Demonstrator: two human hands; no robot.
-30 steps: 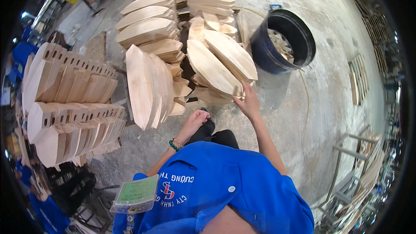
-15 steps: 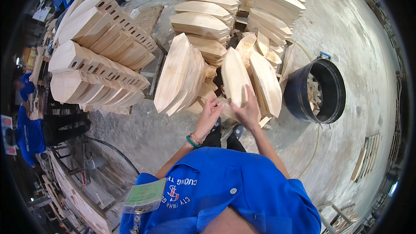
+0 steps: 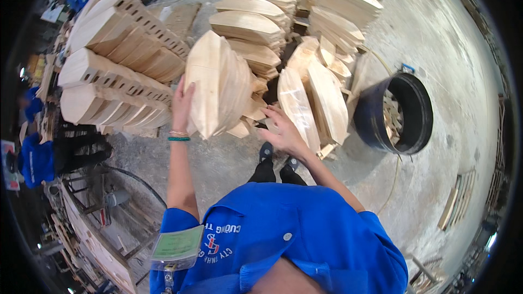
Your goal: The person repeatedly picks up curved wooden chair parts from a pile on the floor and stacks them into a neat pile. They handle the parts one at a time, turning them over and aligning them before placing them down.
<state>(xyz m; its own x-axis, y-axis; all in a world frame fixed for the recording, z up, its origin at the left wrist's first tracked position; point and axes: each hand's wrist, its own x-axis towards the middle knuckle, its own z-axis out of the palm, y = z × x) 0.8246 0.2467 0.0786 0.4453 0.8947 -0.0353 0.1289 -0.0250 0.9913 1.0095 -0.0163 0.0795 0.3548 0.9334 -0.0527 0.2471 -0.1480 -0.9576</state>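
At the left edge of the front pale wooden panel (image 3: 210, 84), my left hand (image 3: 183, 100) grips the rim, with the thumb toward its face. The panel has pointed ends and leans against a stack of similar pieces, which hides part of the hand's hold. My right hand (image 3: 284, 130) hovers between this stack and the right one, fingers spread and nothing in them. Just beyond it, a shiny curved wooden panel (image 3: 297, 103) leans beside another pointed panel (image 3: 330, 100). Small wood pieces (image 3: 253, 108) lie between the stacks.
More panel stacks (image 3: 248, 24) stand behind. Slotted wooden blocks (image 3: 117, 79) are piled at left. A dark drum (image 3: 376, 114) holding scraps stands at right, near a hose (image 3: 397, 185) on the floor. Co-workers in blue (image 3: 38, 158) are at far left.
Both hands have left the shiny panel, which now leans lower against the right stack. My left hand has moved left to the front panel, which has tilted. My right hand has shifted left.
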